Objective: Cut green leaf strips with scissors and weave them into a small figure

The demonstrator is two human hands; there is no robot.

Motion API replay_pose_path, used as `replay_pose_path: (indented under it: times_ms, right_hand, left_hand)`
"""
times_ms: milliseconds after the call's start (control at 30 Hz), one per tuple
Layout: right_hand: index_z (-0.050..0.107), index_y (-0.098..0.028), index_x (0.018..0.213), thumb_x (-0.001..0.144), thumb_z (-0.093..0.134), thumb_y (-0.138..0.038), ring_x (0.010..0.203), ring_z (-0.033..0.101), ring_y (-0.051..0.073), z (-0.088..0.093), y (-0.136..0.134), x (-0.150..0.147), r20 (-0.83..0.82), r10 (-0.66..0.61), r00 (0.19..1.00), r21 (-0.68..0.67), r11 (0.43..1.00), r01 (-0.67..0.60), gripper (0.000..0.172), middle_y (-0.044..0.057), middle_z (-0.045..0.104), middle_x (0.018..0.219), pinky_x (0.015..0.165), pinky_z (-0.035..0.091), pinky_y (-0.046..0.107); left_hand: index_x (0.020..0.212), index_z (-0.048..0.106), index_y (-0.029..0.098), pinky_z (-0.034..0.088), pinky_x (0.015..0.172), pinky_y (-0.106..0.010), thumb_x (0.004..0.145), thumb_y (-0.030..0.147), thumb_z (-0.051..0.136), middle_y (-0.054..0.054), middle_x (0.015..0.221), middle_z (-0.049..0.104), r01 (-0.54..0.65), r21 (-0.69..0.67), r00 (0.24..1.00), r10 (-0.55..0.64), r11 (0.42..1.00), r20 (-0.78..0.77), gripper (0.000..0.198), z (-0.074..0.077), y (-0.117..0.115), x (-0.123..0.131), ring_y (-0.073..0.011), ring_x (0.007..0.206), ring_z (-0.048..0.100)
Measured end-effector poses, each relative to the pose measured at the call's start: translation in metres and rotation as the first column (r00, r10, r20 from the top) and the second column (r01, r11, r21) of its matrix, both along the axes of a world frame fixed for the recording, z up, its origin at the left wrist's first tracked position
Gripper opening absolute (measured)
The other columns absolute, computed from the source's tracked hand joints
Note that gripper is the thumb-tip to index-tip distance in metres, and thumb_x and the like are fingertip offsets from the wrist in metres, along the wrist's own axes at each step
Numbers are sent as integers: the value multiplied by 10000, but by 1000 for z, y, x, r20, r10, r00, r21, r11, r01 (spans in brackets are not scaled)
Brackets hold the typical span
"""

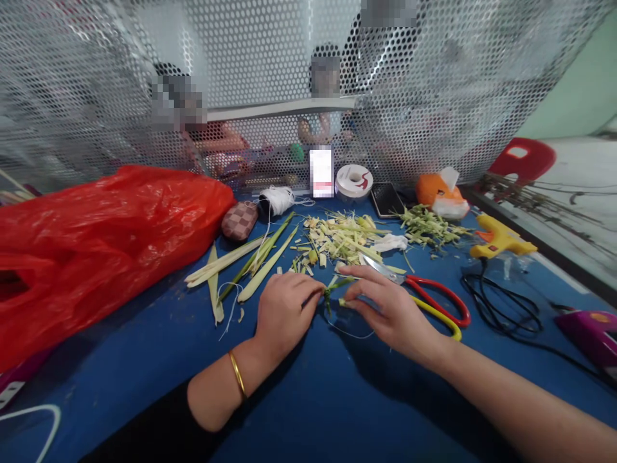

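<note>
My left hand (288,310), below a gold bangle's sleeve side, pinches a small green knotted leaf piece (328,294) at the middle of the table. My right hand (385,307) is just right of it, its thumb and fingers closed on a small pale leaf bit (343,302). A thin white thread (349,333) curves below both hands. Scissors with red and yellow handles (436,299) lie beside my right hand, their blades partly behind it. Long pale green leaf strips (267,267) lie left of my left hand.
Leaf scraps (340,235) are heaped behind the hands. A red plastic bag (110,244) fills the left. White thread spool (277,200), ribbon roll (354,182), lit phone (321,172) and tissue pack (441,193) stand behind. A yellow glue gun (501,238) with black cable lies right. People sit beyond perforated mesh.
</note>
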State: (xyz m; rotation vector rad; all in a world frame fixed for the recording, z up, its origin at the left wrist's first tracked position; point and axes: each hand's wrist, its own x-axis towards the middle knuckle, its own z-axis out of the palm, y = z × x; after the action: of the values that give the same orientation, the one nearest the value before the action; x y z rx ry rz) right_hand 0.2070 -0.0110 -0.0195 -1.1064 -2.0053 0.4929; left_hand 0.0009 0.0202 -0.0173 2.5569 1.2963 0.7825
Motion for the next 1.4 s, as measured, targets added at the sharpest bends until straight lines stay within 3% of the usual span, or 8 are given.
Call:
replay_pose_path:
  times_ms: [167, 333, 433, 500, 667, 933, 1200, 1400]
  right_hand:
    - [600, -203, 883, 903, 430, -70, 1054, 642, 209, 3, -4, -2, 147, 65, 987, 24, 997, -70, 216, 121, 626, 1172, 843, 549, 342]
    - [583, -199, 911, 920, 425, -82, 954, 641, 190, 7, -7, -3, 30, -7, 1000, 114, 993, 3, 197, 114, 611, 1062, 817, 548, 323]
    - [587, -196, 909, 924, 458, -96, 949, 635, 194, 10, -8, -4, -48, -77, 996, 180, 980, 84, 164, 111, 611, 1030, 824, 545, 329]
    - [588, -198, 894, 920, 476, -97, 946, 631, 195, 11, -8, -5, -68, -91, 994, 190, 977, 102, 153, 104, 613, 1012, 824, 543, 331]
    - [585, -206, 901, 916, 477, -94, 939, 628, 191, 9, -14, -10, -71, -25, 997, 126, 992, 34, 156, 92, 605, 1009, 813, 546, 319]
    - [569, -212, 942, 920, 439, -72, 953, 624, 189, 1, -18, -15, -83, 70, 994, 83, 995, -63, 192, 88, 588, 1000, 819, 547, 315]
    - [601, -200, 933, 908, 483, -75, 1004, 613, 183, 4, -20, -13, -57, 80, 995, 11, 997, -80, 174, 97, 585, 1081, 862, 512, 309]
    - [653, -218, 794, 861, 605, -193, 1050, 588, 224, 18, -17, -1, -254, -112, 961, -180, 981, 67, 86, 74, 621, 1063, 872, 481, 354]
  left_hand:
    - [1021, 693, 249, 402, 822, -351, 907, 170, 531, -31, 957, 751, 154, 310, 988, -137, 938, -77, 213, 12, -11, -2, -195, 872, 651]
    - [877, 679, 215, 454, 772, -335, 801, 190, 690, -43, 802, 728, -63, 427, 970, -45, 902, 239, 81, 21, -27, -1, -202, 784, 641]
    - [712, 643, 219, 448, 638, -298, 817, 211, 673, 8, 619, 668, 15, 234, 961, -79, 972, 266, 109, 17, -32, 1, -158, 598, 598]
    - [803, 676, 218, 480, 681, -294, 828, 257, 672, -9, 741, 716, -19, 30, 948, 8, 999, 318, 47, 11, -30, 4, -169, 693, 645]
    - [958, 712, 226, 501, 841, -317, 768, 283, 737, -34, 966, 733, -30, -271, 834, 173, 962, 523, 200, 3, -18, 8, -199, 913, 663]
    - [904, 757, 208, 531, 784, -267, 724, 230, 753, -17, 876, 770, 205, -489, 739, 194, 848, 645, 181, 15, -25, 11, -181, 815, 696]
    - [836, 771, 188, 537, 744, -268, 684, 221, 776, -28, 825, 773, 294, -650, 588, 404, 701, 701, 156, 13, -25, 15, -182, 774, 695]
    - [801, 774, 184, 499, 689, -228, 628, 245, 826, -10, 711, 748, 353, -737, 489, 558, 576, 670, 191, 11, -24, 16, -127, 672, 642]
